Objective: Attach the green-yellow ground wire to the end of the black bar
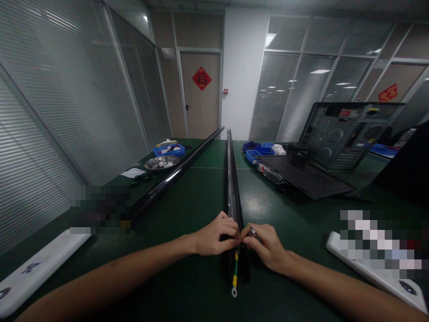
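Observation:
A long dark metal rail runs away from me along the middle of the green table, and both hands meet at its near end. My left hand is closed at the rail's left side, its fingertips pressed together. From the right, my right hand pinches at the same spot, a ring on one finger. What the fingertips hold is too small and hidden to name. Just below them hangs a short green wire with yellow sleeves and a ring terminal at its lower end.
A second dark rail lies to the left. Beyond it are a metal bowl and a blue tray. At right are blue bins, a black panel and an open computer case. White objects flank my arms.

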`<action>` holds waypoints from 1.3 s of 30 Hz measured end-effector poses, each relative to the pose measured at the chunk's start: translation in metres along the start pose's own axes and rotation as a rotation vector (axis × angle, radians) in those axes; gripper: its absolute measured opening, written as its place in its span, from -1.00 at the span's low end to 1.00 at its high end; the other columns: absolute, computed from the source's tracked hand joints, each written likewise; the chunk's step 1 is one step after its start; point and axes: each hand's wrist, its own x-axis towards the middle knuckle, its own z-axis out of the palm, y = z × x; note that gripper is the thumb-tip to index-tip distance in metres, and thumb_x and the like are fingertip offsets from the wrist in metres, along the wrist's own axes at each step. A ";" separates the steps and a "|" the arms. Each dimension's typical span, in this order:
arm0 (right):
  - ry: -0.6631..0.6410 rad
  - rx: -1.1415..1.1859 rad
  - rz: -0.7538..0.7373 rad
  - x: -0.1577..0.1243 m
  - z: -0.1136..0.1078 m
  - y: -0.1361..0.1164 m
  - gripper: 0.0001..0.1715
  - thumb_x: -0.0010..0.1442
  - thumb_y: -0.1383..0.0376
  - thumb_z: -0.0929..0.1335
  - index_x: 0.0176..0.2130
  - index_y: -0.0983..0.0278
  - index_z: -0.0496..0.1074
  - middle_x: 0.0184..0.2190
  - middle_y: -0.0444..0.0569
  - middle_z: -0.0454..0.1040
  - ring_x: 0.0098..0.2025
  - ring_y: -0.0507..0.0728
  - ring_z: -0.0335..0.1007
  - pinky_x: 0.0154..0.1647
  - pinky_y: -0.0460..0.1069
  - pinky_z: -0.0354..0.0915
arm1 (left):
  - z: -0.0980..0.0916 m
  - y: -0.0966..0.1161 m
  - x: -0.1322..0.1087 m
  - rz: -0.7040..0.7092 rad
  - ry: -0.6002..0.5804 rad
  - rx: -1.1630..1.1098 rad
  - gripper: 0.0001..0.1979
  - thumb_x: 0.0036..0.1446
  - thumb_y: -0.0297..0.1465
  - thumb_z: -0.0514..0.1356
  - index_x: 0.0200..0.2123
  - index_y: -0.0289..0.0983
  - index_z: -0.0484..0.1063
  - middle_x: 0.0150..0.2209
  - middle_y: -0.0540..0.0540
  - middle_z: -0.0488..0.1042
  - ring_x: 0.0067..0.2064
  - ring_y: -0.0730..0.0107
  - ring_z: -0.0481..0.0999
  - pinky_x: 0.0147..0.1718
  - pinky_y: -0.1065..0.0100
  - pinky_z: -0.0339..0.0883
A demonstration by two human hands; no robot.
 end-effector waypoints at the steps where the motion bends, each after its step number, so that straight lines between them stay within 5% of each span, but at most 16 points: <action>1: 0.001 -0.002 0.002 0.000 0.000 0.000 -0.56 0.52 0.09 0.27 -0.33 0.27 0.47 -0.51 -0.12 0.49 -0.51 0.03 0.41 -0.42 -0.10 0.29 | 0.000 0.001 0.000 0.000 0.000 0.001 -0.69 0.47 -0.22 0.09 -0.25 -0.24 0.51 -0.21 -0.06 0.56 -0.10 0.30 0.48 -0.01 0.21 0.08; 18: 0.012 0.026 -0.003 -0.001 0.002 0.003 -0.59 0.46 0.10 0.36 -0.35 0.29 0.51 -0.50 -0.11 0.51 -0.50 0.03 0.44 -0.40 -0.12 0.31 | 0.000 0.001 -0.001 -0.025 -0.011 0.003 -0.77 0.43 -0.23 0.13 -0.18 -0.24 0.48 -0.21 -0.04 0.56 -0.09 0.28 0.47 0.01 0.23 0.09; 39: -0.037 -0.007 -0.011 0.001 -0.001 0.000 -0.53 0.55 0.15 0.22 -0.31 0.30 0.51 -0.47 -0.10 0.46 -0.46 0.04 0.39 -0.38 -0.09 0.25 | -0.001 0.003 -0.001 -0.041 -0.001 0.024 -0.85 0.38 -0.32 0.17 -0.23 -0.24 0.46 -0.26 -0.01 0.52 -0.15 0.31 0.44 -0.01 0.24 0.10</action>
